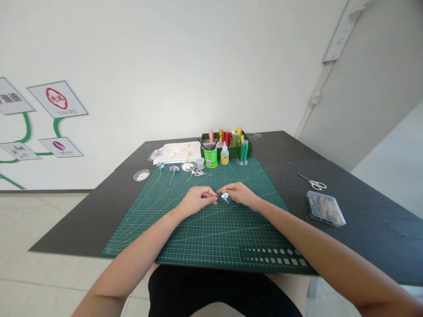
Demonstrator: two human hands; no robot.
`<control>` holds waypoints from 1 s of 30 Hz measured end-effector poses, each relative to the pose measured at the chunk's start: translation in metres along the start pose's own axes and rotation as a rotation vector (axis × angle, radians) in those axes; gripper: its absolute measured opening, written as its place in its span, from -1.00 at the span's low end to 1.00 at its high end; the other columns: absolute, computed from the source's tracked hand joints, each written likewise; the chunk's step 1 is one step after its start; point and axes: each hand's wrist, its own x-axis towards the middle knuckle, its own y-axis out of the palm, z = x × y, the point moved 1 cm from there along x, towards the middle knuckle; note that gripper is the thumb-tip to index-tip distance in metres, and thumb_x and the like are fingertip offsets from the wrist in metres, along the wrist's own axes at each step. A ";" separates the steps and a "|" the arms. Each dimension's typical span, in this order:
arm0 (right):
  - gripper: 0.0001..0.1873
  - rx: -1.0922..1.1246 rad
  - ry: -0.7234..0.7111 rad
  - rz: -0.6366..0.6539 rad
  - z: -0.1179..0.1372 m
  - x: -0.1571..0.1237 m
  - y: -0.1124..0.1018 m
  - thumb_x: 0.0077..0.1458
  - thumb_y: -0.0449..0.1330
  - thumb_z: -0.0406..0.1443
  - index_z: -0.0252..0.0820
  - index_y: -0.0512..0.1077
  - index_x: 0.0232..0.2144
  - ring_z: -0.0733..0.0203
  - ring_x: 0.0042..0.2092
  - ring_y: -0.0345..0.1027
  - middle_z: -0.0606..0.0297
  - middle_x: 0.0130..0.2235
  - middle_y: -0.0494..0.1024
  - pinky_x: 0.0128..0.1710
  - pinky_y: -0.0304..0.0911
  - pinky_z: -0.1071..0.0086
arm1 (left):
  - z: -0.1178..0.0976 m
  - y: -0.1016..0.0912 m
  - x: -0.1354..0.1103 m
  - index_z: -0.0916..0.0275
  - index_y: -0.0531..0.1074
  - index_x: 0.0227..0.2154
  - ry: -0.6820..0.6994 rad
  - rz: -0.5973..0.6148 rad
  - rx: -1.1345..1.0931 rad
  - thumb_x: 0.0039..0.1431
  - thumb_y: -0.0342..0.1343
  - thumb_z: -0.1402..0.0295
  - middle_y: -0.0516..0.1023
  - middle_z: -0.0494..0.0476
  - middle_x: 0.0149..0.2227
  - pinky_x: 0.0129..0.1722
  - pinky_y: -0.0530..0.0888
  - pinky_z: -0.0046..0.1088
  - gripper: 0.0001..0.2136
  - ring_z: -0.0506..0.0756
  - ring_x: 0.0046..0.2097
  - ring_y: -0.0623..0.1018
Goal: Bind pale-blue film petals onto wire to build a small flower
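Above the middle of the green cutting mat (211,237), both hands are close together with their fingertips nearly meeting. My right hand (239,193) pinches a small pale-blue flower-like piece (225,196), which hangs below the fingers. My left hand (198,199) has its thumb and fingers pressed together just left of that piece; whatever lies between them is too small to make out. Beyond the hands lie small white-handled scissors (200,173), a purple flower on a thin stem (174,168) and a blue flower on a stem (160,165).
A green box of thread spools (226,152) stands at the back, behind a green can of tools (210,158), a glue bottle (224,155) and a green thread spool (243,152). Larger scissors (313,182) and a clear plastic case (325,208) lie right; a round dish (142,175) sits left.
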 end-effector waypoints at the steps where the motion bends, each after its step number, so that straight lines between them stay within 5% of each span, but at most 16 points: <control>1: -0.59 0.004 0.002 0.001 0.001 0.000 0.000 0.03 0.14 -0.11 -0.31 0.57 -0.23 0.44 -0.64 -0.15 0.50 -0.71 0.10 -0.65 -0.19 0.50 | 0.000 0.000 0.000 0.32 0.47 -0.36 0.018 -0.022 0.012 0.11 0.12 0.19 0.61 0.13 -0.39 -0.60 0.23 -0.62 -0.75 -0.10 -0.59 0.34; 13: -0.57 0.105 0.049 0.119 -0.002 0.001 -0.005 0.03 0.16 -0.08 -0.29 0.53 -0.20 0.46 -0.66 -0.22 0.58 -0.70 -0.02 -0.67 -0.25 0.51 | 0.006 0.001 0.002 0.27 0.51 -0.25 0.103 -0.206 -0.017 0.10 0.17 0.26 0.62 0.12 -0.36 -0.45 0.38 -0.57 -0.79 0.00 -0.39 0.55; 20: -0.58 0.334 0.089 0.120 -0.001 -0.001 -0.006 -0.01 0.23 -0.07 -0.28 0.51 -0.22 0.47 -0.64 -0.27 0.60 -0.68 -0.05 -0.65 -0.32 0.49 | 0.008 -0.001 0.009 0.34 0.53 -0.24 -0.009 -0.244 -0.222 0.03 0.20 0.20 0.60 0.16 -0.43 -0.64 0.21 -0.58 -0.68 -0.11 -0.64 0.27; 24: -0.70 0.535 0.065 -0.095 -0.003 0.002 -0.015 -0.01 0.21 -0.11 -0.21 0.45 -0.31 0.45 -0.64 -0.23 0.57 -0.65 0.03 -0.65 -0.27 0.48 | 0.004 -0.006 0.009 0.35 0.52 -0.24 -0.068 -0.283 -0.358 -0.05 0.26 0.18 0.59 0.14 -0.44 -0.64 0.14 -0.58 -0.64 -0.14 -0.64 0.21; 28: -0.80 0.354 0.012 -0.471 -0.002 0.004 -0.023 -0.03 0.19 -0.16 -0.19 0.38 -0.48 0.38 -0.51 0.12 0.41 -0.51 0.36 -0.50 0.05 0.46 | 0.002 -0.009 0.007 0.34 0.53 -0.24 -0.107 -0.283 -0.415 -0.07 0.28 0.16 0.59 0.14 -0.42 -0.63 0.08 -0.58 -0.62 -0.14 -0.62 0.21; 30: -0.83 0.263 -0.010 -0.518 0.003 0.003 -0.020 -0.02 0.19 -0.18 -0.17 0.42 -0.42 0.28 -0.30 0.29 0.32 -0.33 0.50 -0.26 0.18 0.39 | 0.002 -0.009 0.007 0.34 0.53 -0.23 -0.118 -0.284 -0.427 -0.07 0.28 0.16 0.58 0.14 -0.42 -0.64 0.06 -0.59 -0.61 -0.15 -0.62 0.21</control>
